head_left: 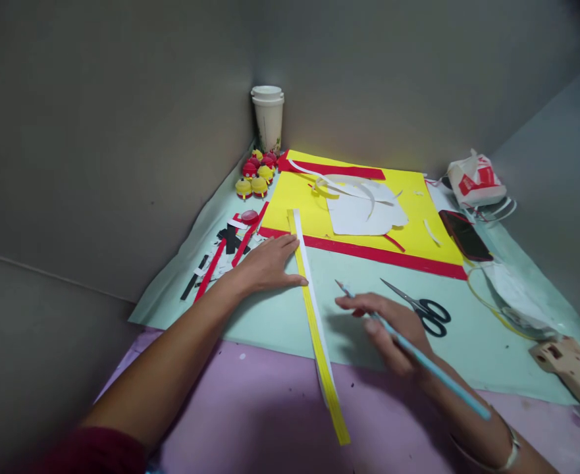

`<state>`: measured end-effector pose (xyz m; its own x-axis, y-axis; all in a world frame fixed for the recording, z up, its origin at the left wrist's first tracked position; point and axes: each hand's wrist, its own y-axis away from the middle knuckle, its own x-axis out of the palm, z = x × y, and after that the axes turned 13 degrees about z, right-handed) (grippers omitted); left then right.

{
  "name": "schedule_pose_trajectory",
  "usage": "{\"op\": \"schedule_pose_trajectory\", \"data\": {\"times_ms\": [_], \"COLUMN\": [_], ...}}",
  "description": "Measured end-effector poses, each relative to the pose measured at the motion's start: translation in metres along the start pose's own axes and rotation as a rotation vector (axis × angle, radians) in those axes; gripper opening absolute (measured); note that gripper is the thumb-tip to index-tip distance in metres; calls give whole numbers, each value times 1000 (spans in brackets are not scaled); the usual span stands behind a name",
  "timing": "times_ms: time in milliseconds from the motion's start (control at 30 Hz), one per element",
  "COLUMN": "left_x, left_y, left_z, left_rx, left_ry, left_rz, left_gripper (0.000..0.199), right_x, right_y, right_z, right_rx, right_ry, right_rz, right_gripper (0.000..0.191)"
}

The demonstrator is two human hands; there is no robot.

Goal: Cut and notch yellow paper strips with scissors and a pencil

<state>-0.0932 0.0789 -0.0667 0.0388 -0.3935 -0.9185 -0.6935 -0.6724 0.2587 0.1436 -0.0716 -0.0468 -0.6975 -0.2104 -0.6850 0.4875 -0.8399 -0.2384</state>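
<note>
A long yellow paper strip (316,329) and a white strip (305,263) lie against each other, running from the yellow sheet toward me. My left hand (268,264) rests flat with fingers and thumb spread, its fingertips touching the strips' left edge. In my right hand (395,329) is a light blue pencil (430,364), gripped between thumb and fingers. Its tip points up and left, apart from the strips. Black-handled scissors (428,312) lie just beyond my right hand, blades partly crossed and pointing left.
Yellow sheets (294,191) with a red border carry white paper (363,214) and curled strips. Red and yellow little figures (251,178) and a lidded cup (268,118) stand at the back left. Black and red scraps (215,263) lie left; a phone (466,236) and wooden tool (563,365) right.
</note>
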Motion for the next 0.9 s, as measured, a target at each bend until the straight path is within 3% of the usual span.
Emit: {"op": "schedule_pose_trajectory", "data": {"times_ms": [100,233,333,900], "left_x": [2,6,8,9], "left_y": [-1,-2,-3,-3], "left_z": [2,5,7,7], "left_rx": [5,18,38,28], "left_ry": [0,2,0,5], "left_rz": [-10,-28,-35,-29], "left_gripper": [95,98,98,101], "right_x": [-3,10,20,27], "right_y": [-35,-83,-104,-117], "right_z": [-15,-40,-53,-57], "right_rx": [137,192,232,294], "right_ry": [-54,-66,-88,-66], "right_rz": [-100,-112,-135,-112], "right_gripper": [34,39,35,31]}}
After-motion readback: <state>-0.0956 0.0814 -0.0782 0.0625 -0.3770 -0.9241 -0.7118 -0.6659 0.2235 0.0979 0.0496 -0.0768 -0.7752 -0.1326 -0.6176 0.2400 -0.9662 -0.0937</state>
